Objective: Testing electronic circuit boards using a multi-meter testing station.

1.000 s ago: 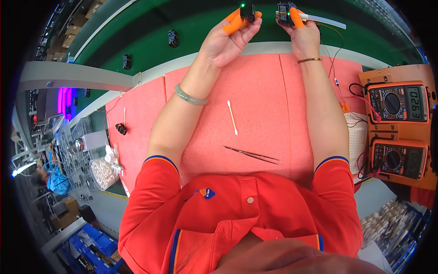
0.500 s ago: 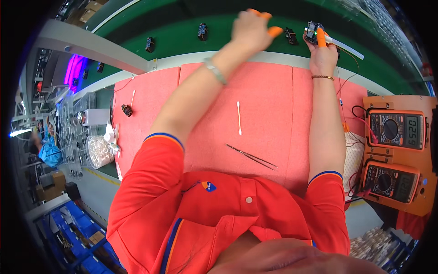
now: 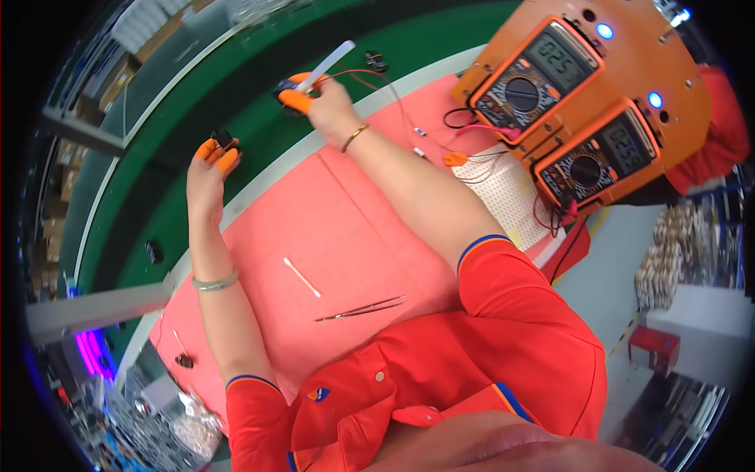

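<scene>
Left hand [image 3: 211,169] pinches a small black component [image 3: 223,140] over the green conveyor belt [image 3: 157,157]; right hand [image 3: 329,106] grips another black component [image 3: 288,93] and a white flat stick [image 3: 330,60].

An electronics assembly line: green conveyor belt [image 3: 197,102], orange multimeters [image 3: 543,71].

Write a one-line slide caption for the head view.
Left hand pinches a small black part over the green belt; right hand holds another beside two orange multimeters.
</scene>
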The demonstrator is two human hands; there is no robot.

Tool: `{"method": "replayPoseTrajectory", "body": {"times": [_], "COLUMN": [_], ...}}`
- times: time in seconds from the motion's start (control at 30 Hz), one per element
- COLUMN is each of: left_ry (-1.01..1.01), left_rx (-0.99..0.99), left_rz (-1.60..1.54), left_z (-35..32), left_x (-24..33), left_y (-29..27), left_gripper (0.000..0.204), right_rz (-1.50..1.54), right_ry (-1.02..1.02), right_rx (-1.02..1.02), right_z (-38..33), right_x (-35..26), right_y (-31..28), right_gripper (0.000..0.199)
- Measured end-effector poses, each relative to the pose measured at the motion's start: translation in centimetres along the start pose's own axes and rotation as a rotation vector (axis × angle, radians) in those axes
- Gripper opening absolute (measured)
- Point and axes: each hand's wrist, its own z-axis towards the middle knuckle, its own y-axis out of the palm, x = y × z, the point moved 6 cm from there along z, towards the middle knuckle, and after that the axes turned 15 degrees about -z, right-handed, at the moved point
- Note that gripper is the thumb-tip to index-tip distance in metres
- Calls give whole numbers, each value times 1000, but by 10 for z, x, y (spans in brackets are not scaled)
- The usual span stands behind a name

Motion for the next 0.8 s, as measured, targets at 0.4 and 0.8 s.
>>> {"method": "replayPoseTrajectory", "body": {"times": [0.4,0.8], "left_ry": [-148,-44], "left_rx": [-157,-194], "left_rz": [-648,-684], "left_z": [-12,-18], "left_x": [-29,-15], "left_y": [50,60], "left_gripper": [28,31], "right_rz": [49,-313], "right_ry": [37,-79], "right_rx": [-91,-65], "right_z": [-7,-17], "right_x": [3,-8], "right_y": [15,21], "right_gripper": [27,20]}}
